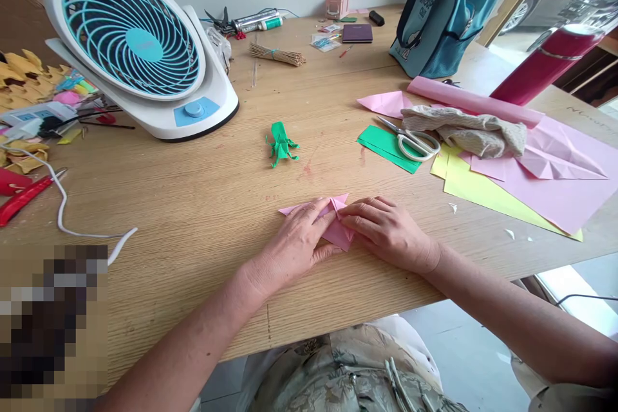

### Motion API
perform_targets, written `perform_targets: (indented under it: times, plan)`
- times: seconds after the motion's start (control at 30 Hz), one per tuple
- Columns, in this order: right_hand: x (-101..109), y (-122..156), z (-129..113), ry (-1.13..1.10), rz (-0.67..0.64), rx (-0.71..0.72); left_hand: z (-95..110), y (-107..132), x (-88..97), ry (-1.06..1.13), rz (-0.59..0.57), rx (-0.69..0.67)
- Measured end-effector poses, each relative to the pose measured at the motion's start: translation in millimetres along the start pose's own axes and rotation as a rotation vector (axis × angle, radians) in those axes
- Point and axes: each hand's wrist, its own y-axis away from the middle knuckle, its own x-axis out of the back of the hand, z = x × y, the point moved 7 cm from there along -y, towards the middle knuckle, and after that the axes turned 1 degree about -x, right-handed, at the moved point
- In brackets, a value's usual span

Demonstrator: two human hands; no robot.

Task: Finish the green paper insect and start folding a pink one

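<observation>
Pink folded paper [338, 232] lies on the wooden table [193, 206] directly beneath both hands, its long axis running roughly side to side as far as I can see, one point showing left of the left hand [295, 238], another toward the person's body. That hand, laid spread over it, covers more; the right hand [389, 232] meets its right side with bunched fingertips, its thumb hidden, so I can't tell whether it pinches.
</observation>
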Motion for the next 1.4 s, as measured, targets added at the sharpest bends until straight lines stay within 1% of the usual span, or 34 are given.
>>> perform_targets:
  times: [0.13,0.33,0.47,0.7,0.97,1.23,1.4]
  plan:
    - [-4.1,1.3,-1.8,0.056,-0.023,0.035,-3.6,0.6,-0.8,-0.021,-0.004,0.014]
    - [-1.3,2.8,-3.4,0.060,0.013,0.086,-5.3,-1.8,0.9,0.010,-0.014,0.047]
    - [-0.4,6.8,-4.1,0.031,-0.015,0.107,-5.6,-1.5,-0.3,0.001,0.010,0.032]
    - [-1.5,10.6,-4.6,0.015,-0.061,0.120,-7.0,-0.9,-9.2,-0.076,0.043,-0.005]
    - [-0.8,10.7,-4.9,0.022,-0.079,0.131,-7.3,-1.7,-10.8,-0.116,0.024,-0.001]
    - [4.2,7.6,-3.7,-0.092,-0.062,0.136,-1.6,-3.7,-8.3,-0.128,0.029,0.003]
    - [2.3,8.5,1.0,-0.132,-0.062,0.124,-0.9,-4.2,-9.0,-0.139,-0.006,0.010]
